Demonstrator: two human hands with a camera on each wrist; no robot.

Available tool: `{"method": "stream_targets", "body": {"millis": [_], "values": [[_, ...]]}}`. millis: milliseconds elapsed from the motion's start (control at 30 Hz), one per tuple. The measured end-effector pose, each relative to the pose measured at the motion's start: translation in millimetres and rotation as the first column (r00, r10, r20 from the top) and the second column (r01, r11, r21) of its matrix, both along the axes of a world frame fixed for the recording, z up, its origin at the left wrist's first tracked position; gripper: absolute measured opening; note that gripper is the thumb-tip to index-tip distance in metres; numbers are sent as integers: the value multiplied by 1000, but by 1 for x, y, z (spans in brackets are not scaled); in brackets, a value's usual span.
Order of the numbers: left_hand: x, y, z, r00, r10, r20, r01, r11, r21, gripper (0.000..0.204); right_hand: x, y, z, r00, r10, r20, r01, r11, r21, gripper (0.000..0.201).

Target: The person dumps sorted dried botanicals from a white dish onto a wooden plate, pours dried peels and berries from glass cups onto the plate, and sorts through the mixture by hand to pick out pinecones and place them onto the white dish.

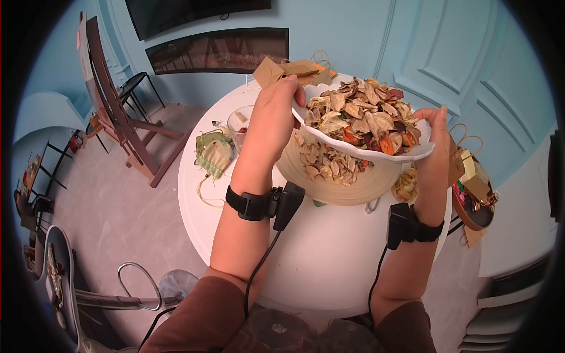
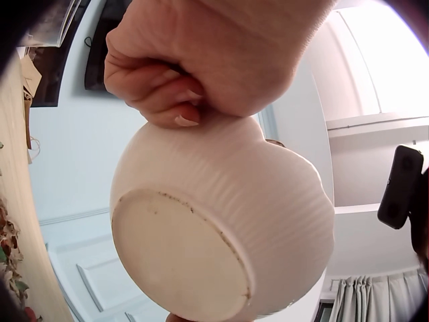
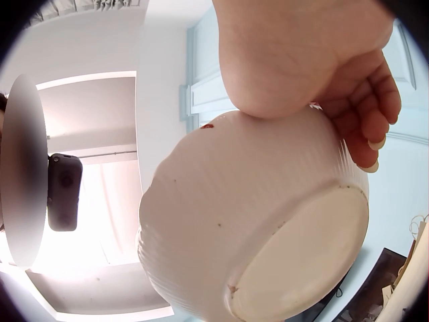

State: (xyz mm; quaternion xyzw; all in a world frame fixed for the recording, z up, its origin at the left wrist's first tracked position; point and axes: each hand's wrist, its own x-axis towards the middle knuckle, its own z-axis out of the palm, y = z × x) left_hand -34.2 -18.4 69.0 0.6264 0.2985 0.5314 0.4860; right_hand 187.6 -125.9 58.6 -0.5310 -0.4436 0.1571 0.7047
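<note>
Both hands hold up a white bowl (image 1: 368, 154) with a scalloped rim, heaped with dried petals and slices (image 1: 368, 115) in beige, orange and dark red. My left hand (image 1: 273, 117) grips its left rim, thumb at the top edge. In the left wrist view, curled fingers press the ribbed outside of the bowl (image 2: 268, 201). On the opposite rim is my right hand (image 1: 434, 132), its palm and fingers against the bowl wall (image 3: 221, 194). The bowl leans lower on the right in the head view. Under it, a round pale wooden tray (image 1: 321, 197) carries more dried petals (image 1: 329, 167).
A green drawstring pouch (image 1: 215, 154) and a clear glass bowl (image 1: 235, 115) stand left on the white round table (image 1: 306, 265). Brown paper bags (image 1: 288, 72) are at the back. Right of the tray sits a small container of yellowish dried flowers (image 1: 406, 187). An easel (image 1: 118, 106) stands farther left.
</note>
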Motion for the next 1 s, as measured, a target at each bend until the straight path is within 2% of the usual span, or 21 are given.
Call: {"method": "stream_targets", "body": {"millis": [133, 300, 500, 1000], "values": [[1, 4, -4, 1000, -7, 7, 7, 999, -39, 36, 1, 1, -3, 998, -16, 56, 16, 1000, 1, 68], [-2, 8, -6, 1000, -14, -20, 13, 998, -62, 36, -4, -4, 0, 989, -51, 140, 68, 990, -126, 76], [-5, 8, -4, 997, -18, -73, 11, 995, -94, 33, -9, -8, 4, 995, -27, 93, 50, 965, -256, 75], [-7, 12, -6, 989, -33, -141, 19, 995, -98, 27, -10, -7, 6, 992, -54, 112, 90, 936, -341, 77]]}}
